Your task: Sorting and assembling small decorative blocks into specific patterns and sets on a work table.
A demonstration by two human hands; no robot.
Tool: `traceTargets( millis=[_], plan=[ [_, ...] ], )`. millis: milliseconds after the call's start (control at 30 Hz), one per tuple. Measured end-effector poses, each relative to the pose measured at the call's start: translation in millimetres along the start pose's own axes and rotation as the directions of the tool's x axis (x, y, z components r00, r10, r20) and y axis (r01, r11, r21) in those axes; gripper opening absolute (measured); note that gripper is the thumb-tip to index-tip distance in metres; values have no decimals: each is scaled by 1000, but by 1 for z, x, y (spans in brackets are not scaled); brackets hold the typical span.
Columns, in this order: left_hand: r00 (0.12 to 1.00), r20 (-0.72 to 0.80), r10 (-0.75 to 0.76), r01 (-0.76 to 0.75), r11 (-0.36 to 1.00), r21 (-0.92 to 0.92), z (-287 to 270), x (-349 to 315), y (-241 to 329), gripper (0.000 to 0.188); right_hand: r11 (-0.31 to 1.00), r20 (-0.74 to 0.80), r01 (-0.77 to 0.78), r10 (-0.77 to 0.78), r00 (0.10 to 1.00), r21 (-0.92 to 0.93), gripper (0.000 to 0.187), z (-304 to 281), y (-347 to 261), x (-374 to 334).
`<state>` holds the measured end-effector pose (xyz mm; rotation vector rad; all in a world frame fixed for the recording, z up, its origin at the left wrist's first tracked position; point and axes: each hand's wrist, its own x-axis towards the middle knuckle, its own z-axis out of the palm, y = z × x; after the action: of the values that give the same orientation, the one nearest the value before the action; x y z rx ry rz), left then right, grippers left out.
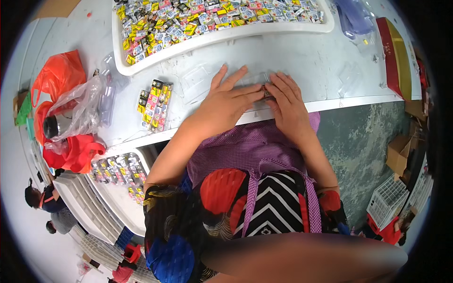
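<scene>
My left hand (222, 106) lies over the table near its front edge, with two fingers spread forward and others reaching right. Their tips meet a small dark-patterned box (267, 93), mostly covered by fingers. From the other side my right hand (290, 104) curls its fingertips and thumb around that box. Under and behind the fingers shows a clear plastic tray (257, 79). Left of my left hand lies another clear tray (194, 81). Further left, a block of small yellow, pink and black boxes (155, 106) sits in rows.
A white bin (226, 38) full of tiny boxes stands at the back. Red bags (61, 73) and a plastic-wrapped bottle (59, 125) lie at left, clear packaging (350, 78) at right beside a red-and-gold box (394, 59). Below left is another white bin (125, 207).
</scene>
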<state>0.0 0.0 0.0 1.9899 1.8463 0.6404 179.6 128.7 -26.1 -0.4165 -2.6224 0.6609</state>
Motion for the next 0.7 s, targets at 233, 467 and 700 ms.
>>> traceTargets(
  millis=[233, 467, 700],
  plan=[
    [952, -251, -173, 56, 909, -413, -8, -11, -12, 28, 998, -25, -25, 26, 999, 58, 39, -4, -5, -1],
    [928, -359, -95, 101, 995, -2, 3, 2, 2, 32, 1000, -20, -28, 28, 999, 2, 37, -4, -4, -1],
    [929, -370, -8, 70, 986, 153, 17, 17, -4, 31, 1000, -24, -19, 19, 1000, -14, 37, -2, -3, 1]
  ],
)
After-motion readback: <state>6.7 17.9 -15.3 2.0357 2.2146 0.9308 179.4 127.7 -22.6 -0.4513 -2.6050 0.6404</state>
